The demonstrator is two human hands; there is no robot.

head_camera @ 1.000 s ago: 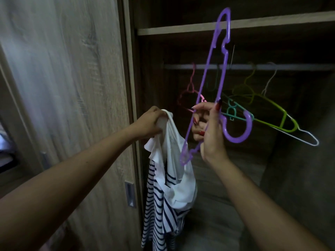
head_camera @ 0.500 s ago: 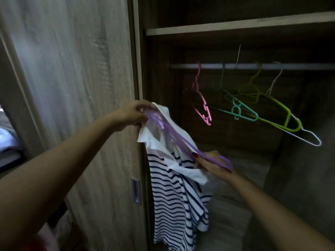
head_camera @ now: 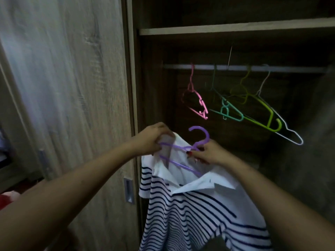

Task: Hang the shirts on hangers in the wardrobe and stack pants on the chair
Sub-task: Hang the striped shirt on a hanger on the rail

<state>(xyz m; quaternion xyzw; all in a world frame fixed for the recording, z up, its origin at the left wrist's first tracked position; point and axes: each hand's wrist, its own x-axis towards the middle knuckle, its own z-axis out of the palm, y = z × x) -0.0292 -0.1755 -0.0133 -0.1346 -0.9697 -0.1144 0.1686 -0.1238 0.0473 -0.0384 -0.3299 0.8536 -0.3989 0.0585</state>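
Note:
A white shirt with dark stripes and a white collar (head_camera: 190, 211) hangs in front of the open wardrobe. A purple plastic hanger (head_camera: 198, 140) sits inside its neck opening, hook up. My left hand (head_camera: 154, 138) grips the shirt's shoulder together with the hanger's left end. My right hand (head_camera: 208, 153) pinches the hanger at the base of its hook, just above the collar. The lower bar of the hanger shows inside the collar; its right arm is hidden under the fabric.
A rail (head_camera: 235, 67) crosses the dark wardrobe with several bare hangers: pink (head_camera: 196, 104), teal (head_camera: 229, 111), yellow-green (head_camera: 261, 113), white wire (head_camera: 290, 134). A shelf (head_camera: 235, 29) runs above. The sliding door (head_camera: 68, 96) with a recessed handle (head_camera: 129, 190) stands left.
The purple hanger came down from upright in my right hand and went into the shirt's neck. My right hand rose to the hook; the shirt now spreads wider.

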